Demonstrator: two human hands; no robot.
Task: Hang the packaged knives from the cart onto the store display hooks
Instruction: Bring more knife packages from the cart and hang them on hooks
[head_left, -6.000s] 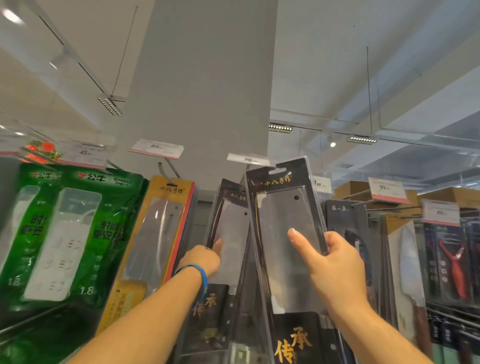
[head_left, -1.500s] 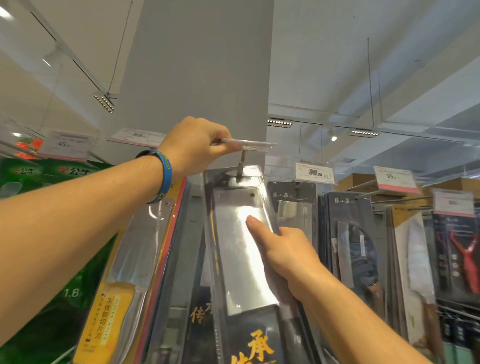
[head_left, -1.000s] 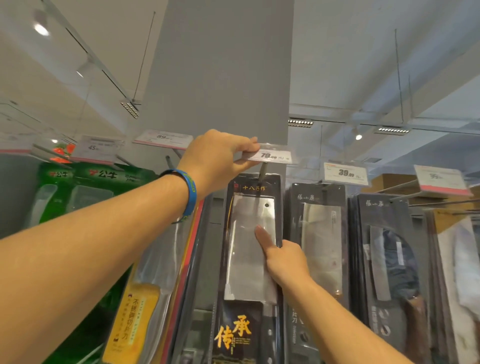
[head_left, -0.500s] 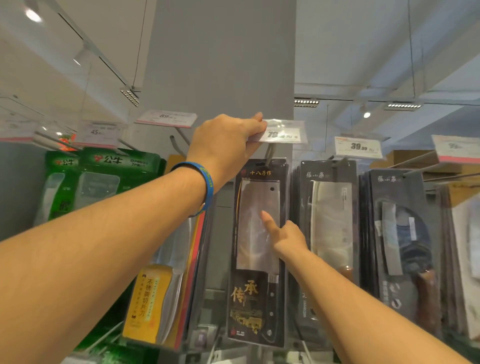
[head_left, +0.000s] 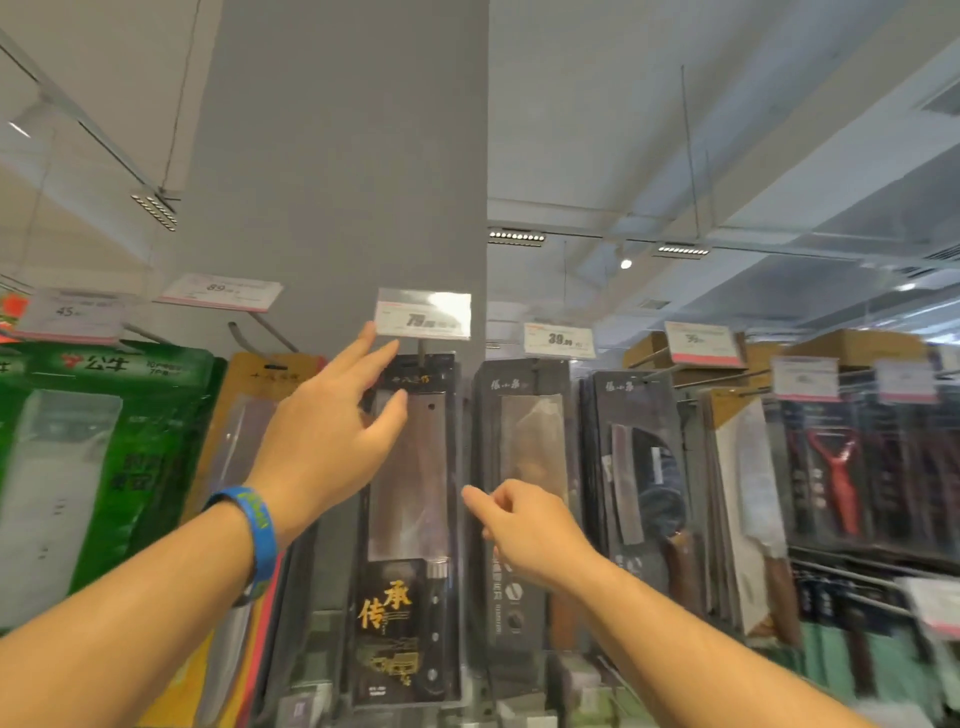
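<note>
The packaged cleaver (head_left: 410, 499) hangs upright in the middle of the display, its black card top on the hook (head_left: 422, 347) under the price tag (head_left: 423, 314) marked 79. It hangs free; neither hand holds it.

The left hand (head_left: 324, 441) is spread wide, its fingers straight and reaching up towards the tag's lower left corner. Whether a fingertip touches the tag cannot be told. The thumb lies in front of the pack's upper left part. The right hand (head_left: 524, 525) is just beside the pack's right edge, with the forefinger out, the other fingers loosely bent, and nothing in it.

Such a pack likely handles as a stiff, glossy blister shell, heavy for its size because of the steel blade, and rather slippery. The sensible hold would be on the two long side edges near the middle, leaving the hanging slot at the top free.

To the right hangs another black knife pack (head_left: 524, 467), close alongside. To the left hang a yellow knife pack (head_left: 244, 441) and green packs (head_left: 93, 467). A grey pillar (head_left: 343, 156) rises behind. The cart is not in view.
</note>
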